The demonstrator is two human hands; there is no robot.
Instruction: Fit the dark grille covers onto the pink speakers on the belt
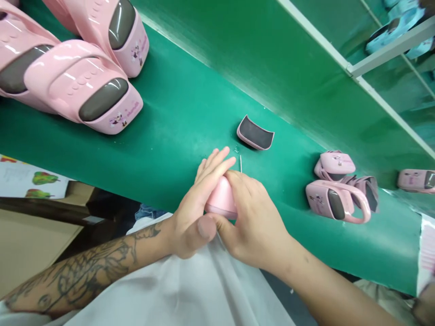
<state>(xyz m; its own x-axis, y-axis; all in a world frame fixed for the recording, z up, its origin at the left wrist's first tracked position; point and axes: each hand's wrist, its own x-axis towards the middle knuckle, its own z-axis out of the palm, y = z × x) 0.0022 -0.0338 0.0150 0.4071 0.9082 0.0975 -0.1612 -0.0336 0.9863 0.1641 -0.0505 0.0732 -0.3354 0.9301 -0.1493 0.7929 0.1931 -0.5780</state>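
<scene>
A small rounded pink plastic piece (222,199) sits between my two hands, close to my body at the bench's near edge. My right hand (253,215) is wrapped round it, thumb toward me and fingers over its far side. Against its left side lies my left hand (200,201), palm flat and fingers stretched out. Much of the piece is covered by the hands. A thin metal rod (241,164) shows just past my right fingers; whether I hold it or it lies on the bench, I cannot tell. Farther off rests a curved pink piece with a dark inner face (255,133).
Several large pink glossy housings with dark windows (98,97) stand at the far left of the green bench (183,113). Smaller pink parts (336,199) cluster to the right. A pale metal frame (353,72) rises behind, with light-blue parts (390,31) beyond. Cardboard (30,240) lies lower left.
</scene>
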